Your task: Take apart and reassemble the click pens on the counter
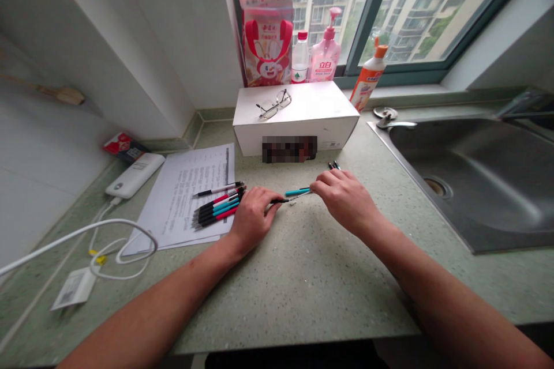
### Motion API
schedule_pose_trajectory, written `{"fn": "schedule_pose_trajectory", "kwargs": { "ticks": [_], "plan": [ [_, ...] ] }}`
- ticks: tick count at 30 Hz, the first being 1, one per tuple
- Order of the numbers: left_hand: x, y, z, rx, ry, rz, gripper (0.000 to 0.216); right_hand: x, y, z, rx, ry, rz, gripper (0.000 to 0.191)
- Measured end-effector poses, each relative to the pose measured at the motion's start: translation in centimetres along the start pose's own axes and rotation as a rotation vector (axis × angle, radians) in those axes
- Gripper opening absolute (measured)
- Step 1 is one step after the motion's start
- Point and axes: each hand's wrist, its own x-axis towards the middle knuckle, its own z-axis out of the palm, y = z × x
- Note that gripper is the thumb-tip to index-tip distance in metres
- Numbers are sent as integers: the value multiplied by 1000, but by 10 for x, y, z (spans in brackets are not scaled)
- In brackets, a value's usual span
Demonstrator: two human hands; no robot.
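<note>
My left hand (pixel 259 207) is closed, its thumb and forefinger pinching a black pen grip (pixel 279 201). A thin pen refill (pixel 299 195) spans from that grip to the fingertips of my right hand (pixel 346 199), which is closed on its other end. Just behind the refill is a teal pen barrel (pixel 296 191); whether my right fingers also touch it, I cannot tell. Beside my left hand, several pens (pixel 219 207) in black, red, teal and white lie in a row on printed paper sheets (pixel 177 184). Dark pen pieces (pixel 333 165) lie behind my right hand.
A white box (pixel 303 109) with glasses (pixel 275 105) on it stands behind my hands. Bottles (pixel 325 57) and a red-handled bag (pixel 268 40) are by the window. At right is a steel sink (pixel 471 184); at left, a power bank (pixel 135 175) with a white cable (pixel 130 222).
</note>
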Motion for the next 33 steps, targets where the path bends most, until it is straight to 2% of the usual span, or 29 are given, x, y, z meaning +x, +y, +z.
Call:
{"fn": "schedule_pose_trajectory", "kwargs": {
  "ticks": [14, 20, 27, 30, 33],
  "plan": [
    [4, 0, 8, 79, -89, 40, 9, -2, -3, -2, -5, -5, -8, 22],
    [3, 1, 5, 6, 3, 7, 16, -2, 0, -3, 35, -2, 45, 23],
    [2, 2, 0, -94, 60, 31, 21, -2, -3, -2, 71, 10, 47, 23],
    [3, 1, 0, -88, 108, -7, 22, -2, -6, 0, 109, 28, 44, 22],
    [3, 0, 1, -35, 105, -31, 16, -1, -9, 1, 186, 62, 53, 21]
  ]
}}
